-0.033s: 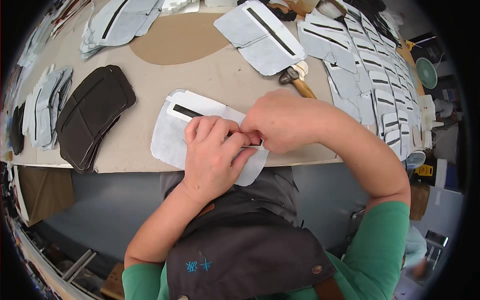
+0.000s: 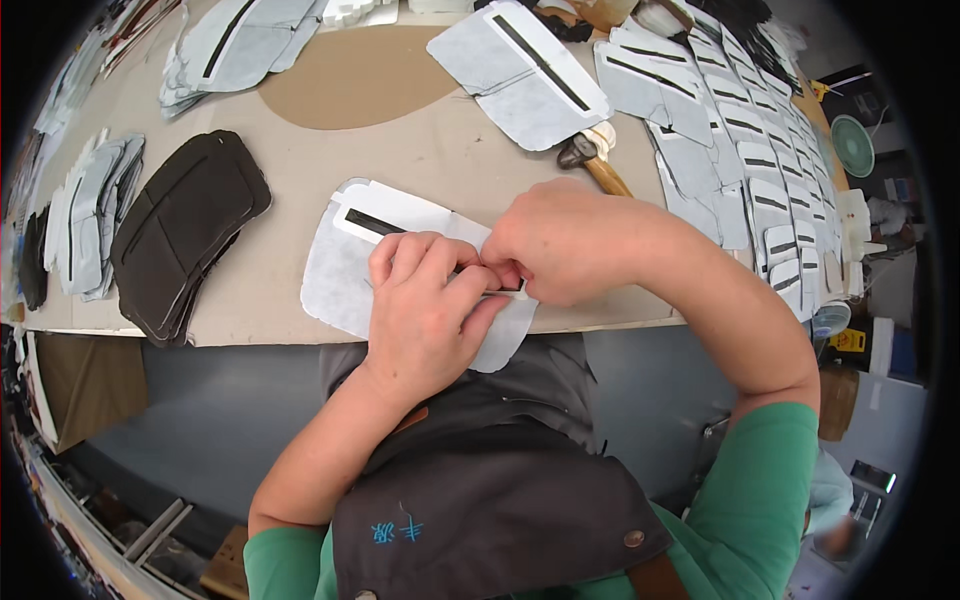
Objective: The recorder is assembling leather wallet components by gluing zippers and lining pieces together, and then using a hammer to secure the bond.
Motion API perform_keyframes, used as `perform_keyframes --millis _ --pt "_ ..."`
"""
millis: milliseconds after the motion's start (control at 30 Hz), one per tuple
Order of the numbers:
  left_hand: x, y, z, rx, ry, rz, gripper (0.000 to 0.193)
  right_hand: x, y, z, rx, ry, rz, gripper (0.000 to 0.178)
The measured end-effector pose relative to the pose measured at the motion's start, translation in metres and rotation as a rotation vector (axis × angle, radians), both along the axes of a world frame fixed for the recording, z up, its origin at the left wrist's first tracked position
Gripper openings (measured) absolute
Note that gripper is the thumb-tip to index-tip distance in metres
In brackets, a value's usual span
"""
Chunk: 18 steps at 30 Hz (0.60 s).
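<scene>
A pale grey fabric panel [image 2: 335, 275] lies at the table's near edge, its lower corner hanging over the edge toward my apron. A white band on it frames a black slot-like strip [image 2: 372, 221]. My left hand [image 2: 420, 315] is closed on the panel, thumb and fingers pinching a raised fold with a narrow white edge. Against those fingertips, my right hand [image 2: 565, 245] is curled and pinches the right end of the same fold, where a bit of black shows. Its fingertips are partly hidden behind the knuckles.
Dark brown padded pieces [image 2: 190, 235] are stacked at left, beside more grey panels [image 2: 95, 225]. A brown oval sheet [image 2: 355, 75] lies behind. A hammer [image 2: 600, 170] rests near another panel [image 2: 520, 75]. Rows of overlapping panels [image 2: 765, 170] cover the right side.
</scene>
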<state>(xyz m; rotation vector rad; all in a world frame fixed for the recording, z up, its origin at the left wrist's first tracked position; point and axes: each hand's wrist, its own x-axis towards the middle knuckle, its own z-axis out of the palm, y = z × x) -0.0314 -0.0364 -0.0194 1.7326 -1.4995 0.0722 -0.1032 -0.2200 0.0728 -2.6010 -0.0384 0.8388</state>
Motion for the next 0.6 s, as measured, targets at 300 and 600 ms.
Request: perform_keyframes --millis 300,600 --pt "0.003 -0.001 0.001 0.065 0.019 -0.007 0.021 0.006 -0.011 -0.004 0.074 0.058 -0.059 0.009" --pt "0.006 0.0 0.005 0.184 0.083 -0.029 0.018 -0.041 -0.021 -0.031 0.19 -0.272 -0.066 0.007"
